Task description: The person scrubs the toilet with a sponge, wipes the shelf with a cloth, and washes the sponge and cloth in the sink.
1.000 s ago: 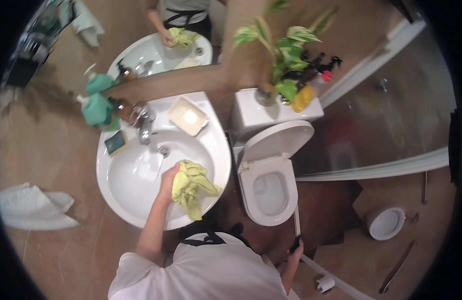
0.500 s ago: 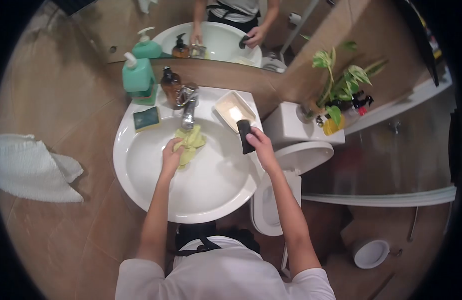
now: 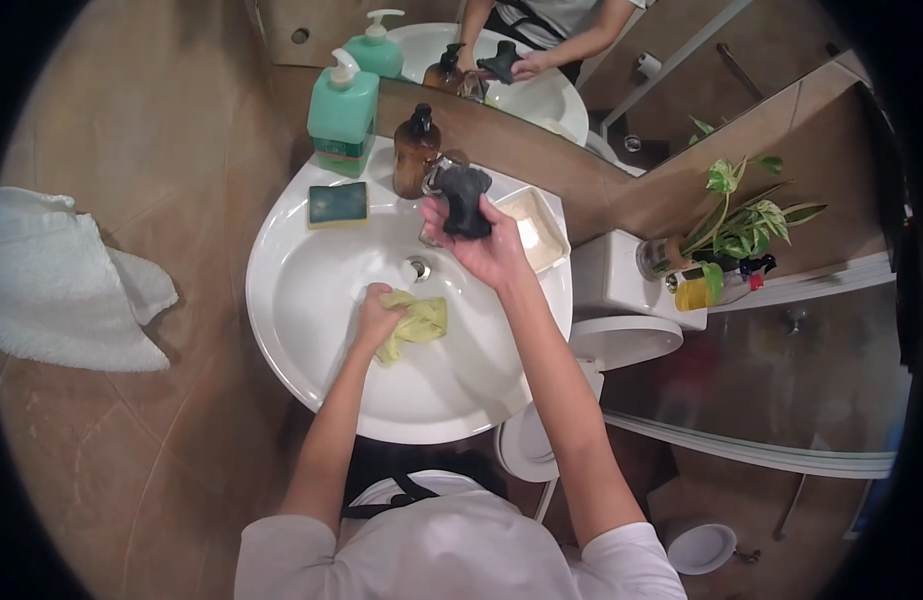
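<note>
My left hand [image 3: 379, 318] is closed on a crumpled yellow-green cloth [image 3: 421, 318], low in the white sink basin [image 3: 311, 355]. Palm up, my right hand [image 3: 489, 245] holds a small black object [image 3: 465, 202] with a narrow middle and wider ends; its exact kind is unclear. This object hides most of the chrome faucet [image 3: 443, 165] behind it. Just right of that hand, a cream, shallow tray [image 3: 543, 232] rests on the sink's edge. The metal drain [image 3: 416, 268] shows between my two hands.
A sponge [image 3: 337, 205], a green pump bottle [image 3: 343, 110] and an amber pump bottle [image 3: 416, 150] stand along the sink's back left rim. The toilet [image 3: 626, 343] is to the right, with a potted plant [image 3: 721, 230] on its tank. A white towel [image 3: 71, 280] hangs at left.
My right hand has brought the black object left from beside the tray to before the faucet and turned it. My left hand has drawn the cloth nearer, away from the faucet. The view has shifted.
</note>
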`<state>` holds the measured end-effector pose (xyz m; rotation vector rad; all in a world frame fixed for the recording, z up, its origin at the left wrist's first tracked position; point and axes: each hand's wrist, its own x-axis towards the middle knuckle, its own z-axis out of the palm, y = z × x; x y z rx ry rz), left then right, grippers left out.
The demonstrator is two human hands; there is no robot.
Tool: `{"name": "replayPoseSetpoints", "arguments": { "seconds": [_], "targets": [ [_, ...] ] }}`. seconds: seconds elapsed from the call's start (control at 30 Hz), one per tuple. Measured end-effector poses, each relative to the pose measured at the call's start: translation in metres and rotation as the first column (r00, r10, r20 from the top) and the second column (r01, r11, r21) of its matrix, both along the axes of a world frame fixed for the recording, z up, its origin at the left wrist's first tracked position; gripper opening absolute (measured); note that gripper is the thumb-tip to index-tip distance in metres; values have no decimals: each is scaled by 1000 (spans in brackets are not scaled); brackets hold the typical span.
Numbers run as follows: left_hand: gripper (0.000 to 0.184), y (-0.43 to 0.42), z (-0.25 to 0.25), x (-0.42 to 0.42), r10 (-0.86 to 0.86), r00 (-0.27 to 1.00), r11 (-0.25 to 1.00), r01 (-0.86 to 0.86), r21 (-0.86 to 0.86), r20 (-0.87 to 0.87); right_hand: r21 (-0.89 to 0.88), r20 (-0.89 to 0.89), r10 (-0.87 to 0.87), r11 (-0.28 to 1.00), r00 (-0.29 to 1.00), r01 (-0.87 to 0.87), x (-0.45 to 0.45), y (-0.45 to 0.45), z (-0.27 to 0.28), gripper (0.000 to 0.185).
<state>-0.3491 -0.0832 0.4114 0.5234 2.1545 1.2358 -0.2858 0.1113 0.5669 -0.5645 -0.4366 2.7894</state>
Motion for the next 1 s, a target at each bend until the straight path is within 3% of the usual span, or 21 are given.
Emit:
{"name": "replayPoseSetpoints", "arguments": {
  "seconds": [0.1, 0.23, 0.33, 0.4, 0.47, 0.5, 0.6, 0.73, 0.8, 0.83, 0.9, 0.93, 1.0],
  "targets": [
    [44, -16, -17, -10, 58, 997, 990, -52, -134, 47, 61, -5, -30, 998, 1000, 30, -11, 5, 5, 55],
    [41, -17, -8, -18, 2, 999, 985, 5, -174, 41, 73, 0, -51, 996, 999, 51, -13, 8, 10, 55],
    [38, -5, -5, -14, -61, 995, 992, 69, -106, 79, 55, -6, -74, 996, 997, 75, -13, 6, 12, 54],
    [34, 8, -15, -13, -169, 983, 984, 172, 51, -70, 49, -21, -81, 995, 996, 82, -14, 8, 18, 54],
    [35, 29, -6, -16, -224, 973, 974, 226, 28, -62, -8, -19, -178, 984, 984, 178, -16, 14, 31, 54],
    [36, 39, -3, -18, -285, 957, 958, 285, 4, -51, 42, -48, -136, 990, 990, 138, -15, 16, 31, 54],
    [37, 61, -13, -22, -252, 967, 968, 252, 4, 25, 199, -45, -62, 978, 997, 70, -1, 15, 22, 52],
    [35, 67, -32, -21, -121, 993, 982, 119, 149, 2, 204, 6, -55, 977, 998, 53, 46, -4, -29, 51],
    [35, 61, -11, -18, -74, 986, 997, 69, 41, 147, 127, 158, -112, 988, 981, 93, 66, -16, -64, 47],
    [35, 58, -12, -17, -75, 987, 997, 70, 39, 143, 125, 154, -113, 988, 982, 94, 73, -20, -82, 47],
    [37, 52, -20, -12, -84, 988, 979, 107, -174, 132, 81, 409, -142, 990, 901, 119, 84, -29, -106, 42],
    [37, 46, -24, -7, -94, 987, 978, 116, -174, 130, 81, 408, -151, 988, 901, 129, 90, -35, -104, 42],
    [40, 32, -28, 3, -56, 994, 997, 61, -49, 94, 325, 540, -145, 944, 829, -47, 106, -45, -95, 36]
  ]
}}
